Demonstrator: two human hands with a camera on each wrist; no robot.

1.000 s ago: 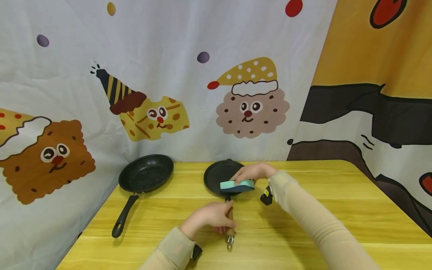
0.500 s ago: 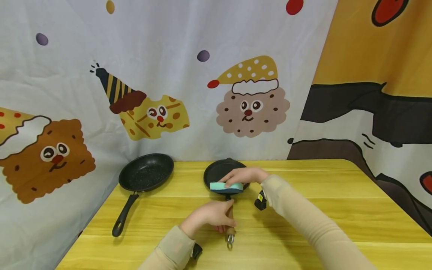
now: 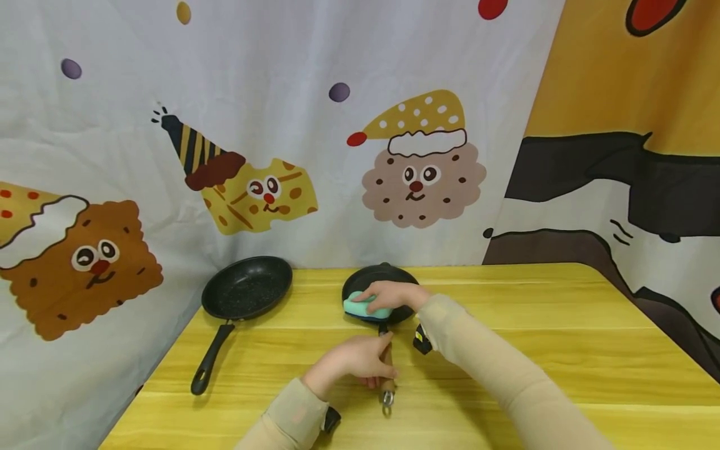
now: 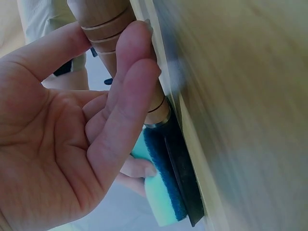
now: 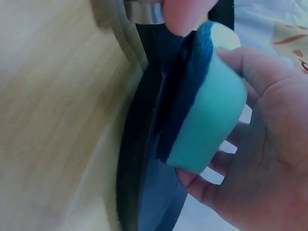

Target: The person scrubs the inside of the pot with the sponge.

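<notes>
My right hand (image 3: 394, 295) grips a mint-green sponge (image 5: 216, 103) with a dark blue scouring layer. That dark side faces down onto the small black frying pan (image 3: 368, 276), over the near left part of its cooking surface. With my left hand (image 3: 360, 359) I hold the pan's wooden handle (image 4: 108, 24), thumb on one side and fingers on the other. A metal hanging ring (image 3: 387, 400) sticks out past the handle's end. The right wrist view shows the sponge between thumb and fingers, its scouring side right at the pan's inside (image 5: 156, 183).
A larger black frying pan (image 3: 247, 289) with a black handle (image 3: 212, 359) rests at the table's left. The yellow wood-grain table (image 3: 534, 337) ends at a cloth backdrop (image 3: 337, 237) printed with cartoon food.
My right hand has moved left across the small pan with the sponge, whose mint-green top now tilts more into view. The left hand keeps its hold on the handle.
</notes>
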